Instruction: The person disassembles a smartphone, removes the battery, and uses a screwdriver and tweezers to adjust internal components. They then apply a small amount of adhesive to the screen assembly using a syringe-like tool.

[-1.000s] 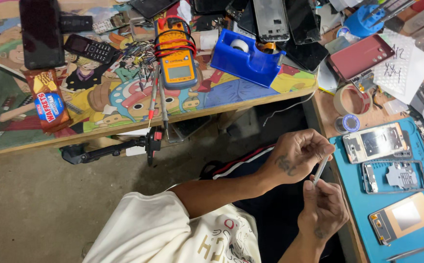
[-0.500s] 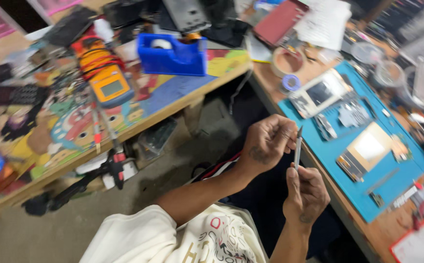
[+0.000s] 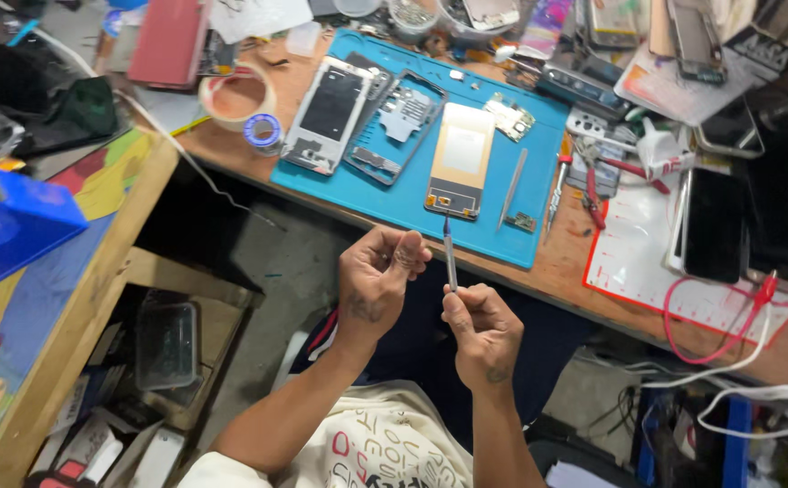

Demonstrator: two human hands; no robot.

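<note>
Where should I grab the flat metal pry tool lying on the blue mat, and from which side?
Take the metal pry tool near its middle, coming from above with fingers pinching across its narrow width. It lies flat and slim on the blue mat, running away from the bench edge, with a gap to the gold phone panel on one side and the screwdriver on the other.

Single view only, head-mounted, so no second view overlaps it. It looks steeply down from above the person's lap, facing forward across the wooden workbench edge (image 3: 584,271). The frame is rolled, so the bench edge runs diagonally from upper left to lower right. Near field: both forearms come in from the bottom edge and sit close under the lens, mid-frame. The turquoise rubber work mat (image 3: 385,194) fills the upper middle. A colourful printed side table (image 3: 59,289) cuts in at left, with floor between.
</note>
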